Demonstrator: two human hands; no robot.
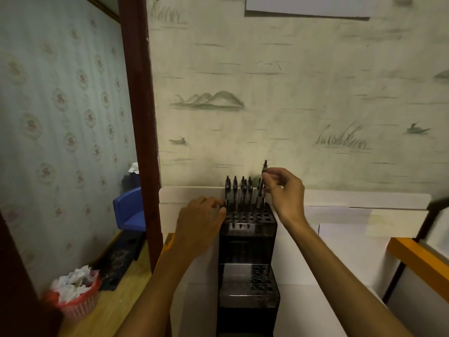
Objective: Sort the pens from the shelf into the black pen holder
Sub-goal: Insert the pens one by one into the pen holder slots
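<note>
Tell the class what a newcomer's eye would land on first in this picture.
First, the black pen holder at centre, a tiered block of round holes with dark pens standing in its top tier. Next, the two hands over it: the right hand pinches a pen raised above the rest, while the left hand touches the holder's left edge. Low left sits a red basket of crumpled paper.

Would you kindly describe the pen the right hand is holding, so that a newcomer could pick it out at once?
Find the tall black pen holder standing on the white surface against the wallpapered wall. A row of dark pens stands upright in the holes of its top tier. At the right end of that row, the right hand pinches one pen; its tip stands higher than all the others.
</note>
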